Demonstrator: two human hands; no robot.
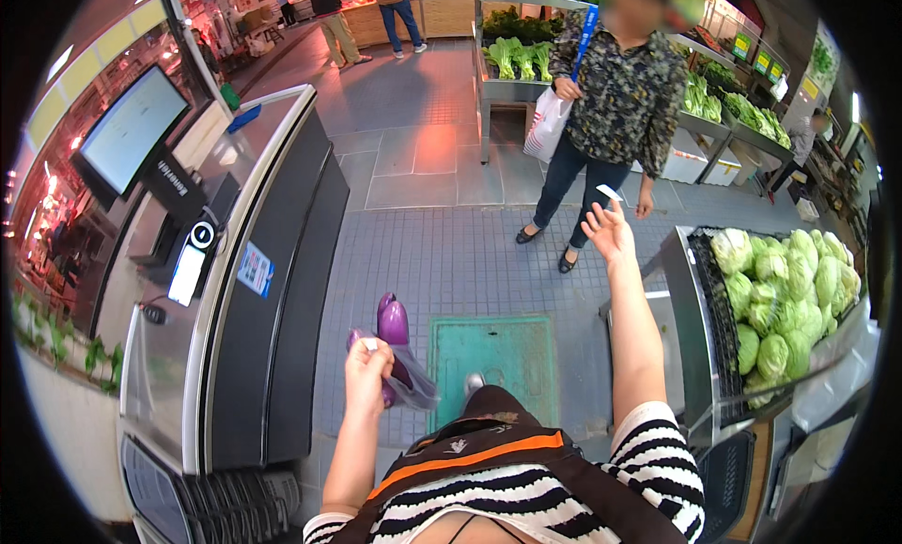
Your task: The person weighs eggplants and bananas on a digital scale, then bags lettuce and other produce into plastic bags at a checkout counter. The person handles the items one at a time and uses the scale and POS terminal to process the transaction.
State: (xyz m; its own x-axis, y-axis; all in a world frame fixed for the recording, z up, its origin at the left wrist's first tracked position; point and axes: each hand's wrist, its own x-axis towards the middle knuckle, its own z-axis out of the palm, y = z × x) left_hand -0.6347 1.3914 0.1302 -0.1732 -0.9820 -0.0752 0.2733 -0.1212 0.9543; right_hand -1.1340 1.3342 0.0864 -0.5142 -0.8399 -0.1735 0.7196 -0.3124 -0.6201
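My left hand [368, 368] is closed around the gathered top of a clear plastic bag [417, 378]. Purple eggplants [393, 323] hang in and beside that bag, partly hidden by my fingers. A small white patch shows at the top of my fist; what it is I cannot tell. Out ahead on the right, my right hand [607, 228] is raised with its fingers spread. A small white slip [609, 192] is at its fingertips, in front of a standing person [620, 86] in a patterned shirt. That person holds a white plastic bag [547, 125].
A checkout counter [264, 297] with a monitor [134, 128] and a lit phone-like screen [187, 273] stands left. Stacked shopping baskets [239, 502] sit below it. Cabbages [789, 297] fill a crate on the right. Vegetable shelves [518, 79] and other people are farther back.
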